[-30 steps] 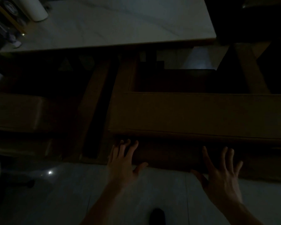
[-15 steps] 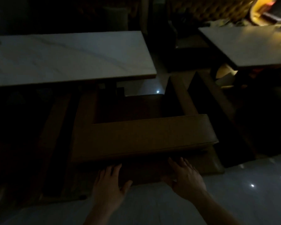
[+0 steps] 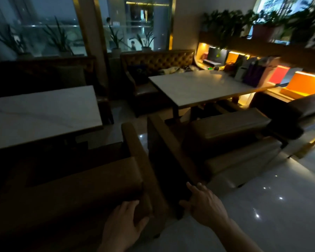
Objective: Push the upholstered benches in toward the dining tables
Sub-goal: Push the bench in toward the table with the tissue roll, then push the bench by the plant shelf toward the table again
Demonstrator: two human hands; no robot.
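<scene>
A brown upholstered bench (image 3: 76, 190) stands in front of me at the left, its seat under the edge of a white marble dining table (image 3: 35, 115). My left hand (image 3: 124, 224) rests flat against the bench's near right corner, fingers apart. A second brown bench (image 3: 225, 139) stands to the right, beside another white table (image 3: 204, 88). My right hand (image 3: 204, 204) is open, fingers spread, touching the near end of that bench's dark wooden side panel (image 3: 164, 160). Neither hand holds anything.
A tufted leather sofa (image 3: 158, 62) lines the far wall behind the right table. A dark armchair (image 3: 302, 113) sits at the far right. A lit shelf with plants and bags (image 3: 262, 70) runs along the right wall. Glossy white floor (image 3: 271, 206) spreads at the lower right.
My view has lifted and swung right, bringing the second table and bench into sight. Both hands shifted right along the bench back; my right hand now reaches the neighbouring bench's side panel.
</scene>
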